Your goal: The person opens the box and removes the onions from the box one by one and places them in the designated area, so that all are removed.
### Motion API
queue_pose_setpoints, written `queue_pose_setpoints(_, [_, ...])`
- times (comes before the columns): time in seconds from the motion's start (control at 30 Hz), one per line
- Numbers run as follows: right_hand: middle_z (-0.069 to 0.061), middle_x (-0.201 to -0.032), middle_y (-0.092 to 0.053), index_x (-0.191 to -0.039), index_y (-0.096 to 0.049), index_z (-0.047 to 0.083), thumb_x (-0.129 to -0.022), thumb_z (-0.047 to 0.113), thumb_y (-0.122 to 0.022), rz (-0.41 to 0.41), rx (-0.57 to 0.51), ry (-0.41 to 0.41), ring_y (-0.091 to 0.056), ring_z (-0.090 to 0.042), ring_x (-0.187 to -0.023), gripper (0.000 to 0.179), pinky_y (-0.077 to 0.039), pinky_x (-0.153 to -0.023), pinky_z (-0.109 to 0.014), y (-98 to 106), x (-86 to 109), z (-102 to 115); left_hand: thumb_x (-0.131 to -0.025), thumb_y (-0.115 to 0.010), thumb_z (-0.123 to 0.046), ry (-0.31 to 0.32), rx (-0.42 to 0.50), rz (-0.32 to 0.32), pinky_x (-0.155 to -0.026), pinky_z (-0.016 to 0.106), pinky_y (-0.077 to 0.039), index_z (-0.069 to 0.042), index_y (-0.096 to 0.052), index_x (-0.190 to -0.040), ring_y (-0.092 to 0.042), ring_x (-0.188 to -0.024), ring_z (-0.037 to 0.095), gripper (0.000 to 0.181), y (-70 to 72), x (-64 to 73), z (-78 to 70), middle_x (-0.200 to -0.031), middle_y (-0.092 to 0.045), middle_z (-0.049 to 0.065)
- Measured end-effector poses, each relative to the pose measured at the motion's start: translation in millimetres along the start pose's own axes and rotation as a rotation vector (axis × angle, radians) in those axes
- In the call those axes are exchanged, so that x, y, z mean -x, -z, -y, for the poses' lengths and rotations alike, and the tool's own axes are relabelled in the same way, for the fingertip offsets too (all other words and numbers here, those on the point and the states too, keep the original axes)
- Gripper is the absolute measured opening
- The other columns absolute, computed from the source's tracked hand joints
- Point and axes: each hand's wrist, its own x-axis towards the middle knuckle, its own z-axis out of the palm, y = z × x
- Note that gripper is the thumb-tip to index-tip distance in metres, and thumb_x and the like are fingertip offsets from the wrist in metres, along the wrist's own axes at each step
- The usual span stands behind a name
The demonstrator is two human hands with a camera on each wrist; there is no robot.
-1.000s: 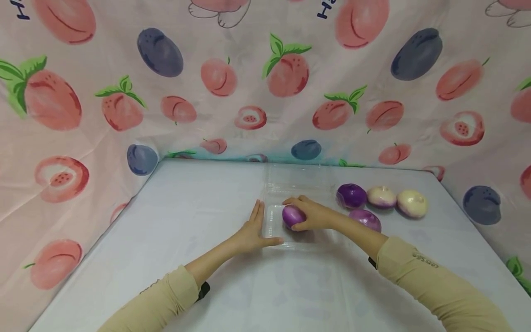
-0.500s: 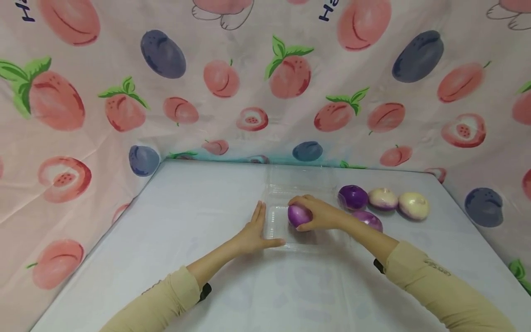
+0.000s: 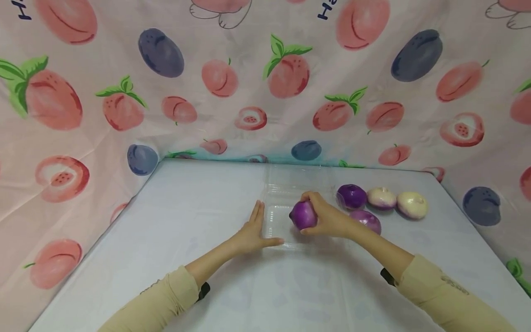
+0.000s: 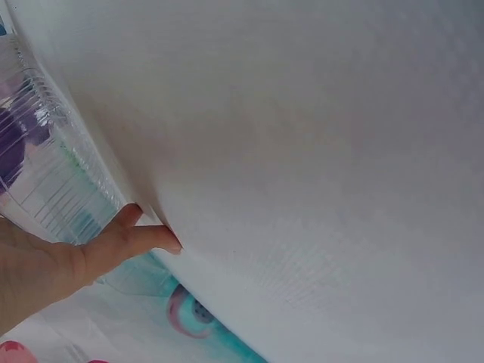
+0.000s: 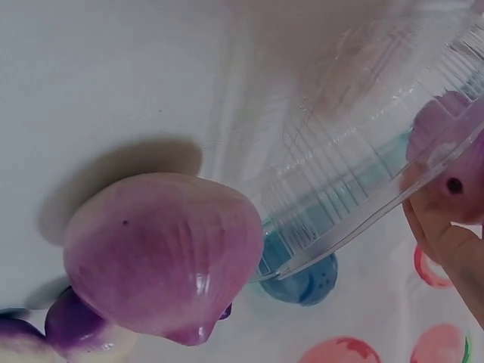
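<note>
My right hand [image 3: 327, 219] grips a purple onion [image 3: 303, 215] over the clear plastic clamshell box [image 3: 279, 240], with the onion's pointed tip toward the left. In the right wrist view the held onion [image 5: 450, 128] shows partly at the right edge, behind the fingers and the clear plastic wall. My left hand [image 3: 249, 237] has its fingers and thumb spread straight along the box's left side and front corner. The left wrist view shows the left hand [image 4: 83, 261] against the box's ribbed wall [image 4: 64, 189]. The box's lid [image 3: 296, 175] lies folded back behind it.
To the right of the box stand a dark purple onion [image 3: 351, 196], a lighter purple onion [image 3: 366, 221] partly behind the right forearm, and two whitish onions, one [image 3: 381, 198] beside the other [image 3: 412, 204]. A fruit-print cloth [image 3: 249, 60] hangs behind the white table [image 3: 199, 193].
My right hand has moved a little to the right with the onion and turned it, so the tip now faces left. My left hand stays at the box's side.
</note>
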Motion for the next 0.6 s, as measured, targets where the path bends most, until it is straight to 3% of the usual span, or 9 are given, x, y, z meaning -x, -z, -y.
queue_pose_setpoints(0.2, [-0.020, -0.131, -0.039, -0.137, -0.035, 0.010, -0.073, 0.017, -0.080, -0.043, 0.007, -0.028, -0.054, -0.039, -0.113, 0.079, -0.052, -0.087, -0.052, 4, 11.0, 2, -0.078, -0.069, -0.056, -0.006, 0.005, 0.002, -0.108, 0.061, -0.027, -0.002, 0.006, -0.150, -0.020, -0.138, 0.049, 0.117, -1.2, -1.7, 1.9, -0.158, 0.014, 0.014])
queue_pose_setpoints(0.47, [-0.018, -0.127, -0.046, -0.131, -0.041, 0.003, -0.071, 0.021, -0.083, -0.250, 0.014, -0.088, -0.053, -0.039, -0.115, 0.075, -0.047, -0.093, -0.055, 10, 23.0, 5, -0.078, -0.070, -0.054, -0.003, 0.012, 0.013, -0.110, 0.060, -0.022, -0.003, 0.007, -0.150, -0.018, -0.140, 0.048, 0.117, -0.3, -0.5, 0.8, -0.158, 0.015, 0.014])
queue_pose_setpoints(0.6, [-0.018, -0.132, -0.047, -0.134, -0.038, 0.004, -0.072, 0.024, -0.083, -0.270, -0.011, -0.155, -0.053, -0.038, -0.118, 0.079, -0.047, -0.094, -0.054, 12, 29.7, 1, -0.079, -0.070, -0.053, 0.001, 0.006, 0.010, -0.112, 0.060, -0.019, -0.003, 0.007, -0.150, -0.017, -0.140, 0.046, 0.116, 1.0, 0.6, -0.3, -0.158, 0.015, 0.014])
